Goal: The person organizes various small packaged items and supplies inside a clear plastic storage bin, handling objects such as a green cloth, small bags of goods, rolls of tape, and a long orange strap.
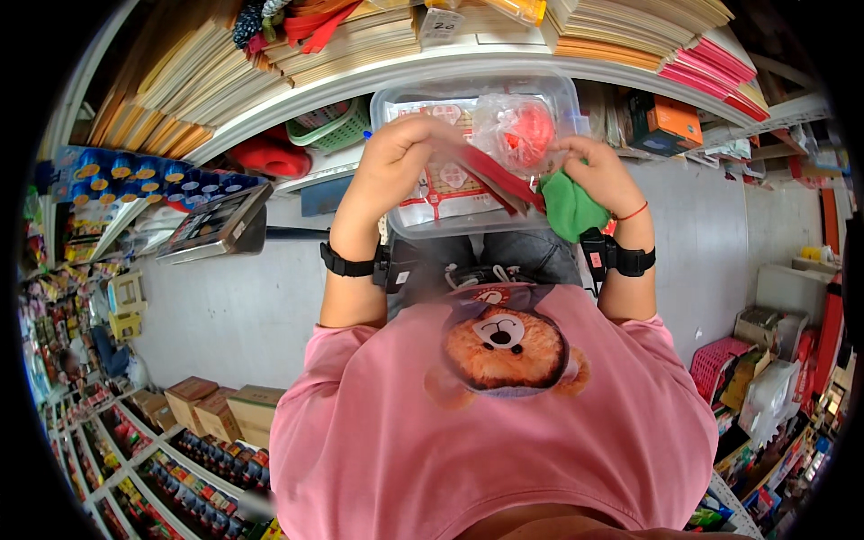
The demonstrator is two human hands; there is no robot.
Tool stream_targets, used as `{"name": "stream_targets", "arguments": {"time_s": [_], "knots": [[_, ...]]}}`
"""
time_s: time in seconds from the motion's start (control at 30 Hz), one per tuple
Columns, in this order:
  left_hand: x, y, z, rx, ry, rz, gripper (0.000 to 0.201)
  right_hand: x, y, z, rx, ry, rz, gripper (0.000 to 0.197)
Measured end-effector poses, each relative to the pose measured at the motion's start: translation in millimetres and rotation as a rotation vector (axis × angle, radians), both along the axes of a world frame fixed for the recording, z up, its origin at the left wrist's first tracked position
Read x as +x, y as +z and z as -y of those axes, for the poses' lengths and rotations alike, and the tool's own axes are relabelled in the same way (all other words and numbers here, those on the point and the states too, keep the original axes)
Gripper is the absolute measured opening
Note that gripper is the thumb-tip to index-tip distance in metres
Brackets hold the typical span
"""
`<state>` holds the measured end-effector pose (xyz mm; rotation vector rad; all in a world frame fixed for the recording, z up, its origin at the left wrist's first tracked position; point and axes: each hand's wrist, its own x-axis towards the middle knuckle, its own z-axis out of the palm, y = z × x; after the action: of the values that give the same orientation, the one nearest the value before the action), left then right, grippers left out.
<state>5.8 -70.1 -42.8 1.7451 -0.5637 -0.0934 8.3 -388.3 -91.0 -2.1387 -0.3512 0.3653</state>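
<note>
A dark red strip, like a ribbon or cloth band, slants down from my left hand toward the green item; motion blurs its upper end. My left hand is closed on that end. My right hand is closed on a soft green piece, apparently cloth, which hangs below the fingers. Both are above a clear plastic bin. In the bin lie a bright red round bundle in clear plastic wrap and white packets with red print.
Stacks of paper or envelopes fill the shelf ahead. A green basket and a red item sit left of the bin, an orange box right. Cardboard boxes stand on the floor at lower left.
</note>
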Motion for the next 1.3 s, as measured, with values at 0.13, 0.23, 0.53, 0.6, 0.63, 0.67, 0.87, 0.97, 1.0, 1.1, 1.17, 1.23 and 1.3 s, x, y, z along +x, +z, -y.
{"name": "stream_targets", "arguments": {"time_s": [0.13, 0.23, 0.53, 0.6, 0.63, 0.67, 0.87, 0.97, 1.0, 1.1, 1.17, 1.23, 1.3], "knots": [[2.3, -48.3, -15.8, 0.593, 0.050, 0.224, 0.037, -0.3, -22.0, -8.2, -0.046, 0.109, -0.035, 0.038], [-14.7, -67.6, -13.1, 0.911, 0.181, 0.276, 0.035, -0.8, -21.9, -19.5, -0.103, 0.069, 0.145, 0.041], [-29.2, -88.6, 9.6, 0.713, -0.038, 0.312, 0.037, -1.6, -5.2, -21.5, 0.001, 0.054, 0.052, 0.038], [-17.4, -71.5, 5.3, 0.657, 0.050, 0.438, 0.040, -6.6, 0.4, -21.9, 0.105, 0.024, -0.010, 0.036], [-10.7, -61.4, 1.2, 0.628, 0.093, 0.500, 0.041, -7.1, 1.0, -23.0, 0.161, 0.011, -0.020, 0.034], [-4.4, -43.4, -5.1, 0.605, 0.212, 0.545, 0.041, -7.9, 2.7, -24.0, 0.218, -0.002, -0.029, 0.033], [45.9, 47.8, -57.1, 0.536, 0.996, 0.829, 0.043, -10.6, 2.3, -38.2, 0.273, -0.051, -0.018, 0.032], [75.0, 55.4, -69.7, 0.499, 1.099, 0.848, 0.051, -11.6, 2.0, -45.6, 0.248, -0.008, -0.004, 0.030], [83.4, 55.9, -72.6, 0.488, 1.117, 0.838, 0.052, -11.8, 2.5, -47.0, 0.256, -0.003, -0.008, 0.030], [98.5, 56.4, -77.2, 0.568, 1.151, 0.816, 0.050, -13.4, 5.5, -50.1, 0.267, -0.005, -0.022, 0.028], [106.9, 57.6, -75.2, 0.586, 1.201, 0.856, 0.040, -12.0, 5.8, -50.9, 0.260, 0.001, 0.013, 0.028], [113.0, 57.9, -77.7, 0.617, 1.223, 0.866, 0.037, -11.6, 3.9, -50.3, 0.260, 0.010, 0.035, 0.028], [117.7, 57.5, -82.9, 0.595, 1.228, 0.863, 0.033, -11.7, -0.4, -49.2, 0.268, 0.020, 0.044, 0.029]]}}
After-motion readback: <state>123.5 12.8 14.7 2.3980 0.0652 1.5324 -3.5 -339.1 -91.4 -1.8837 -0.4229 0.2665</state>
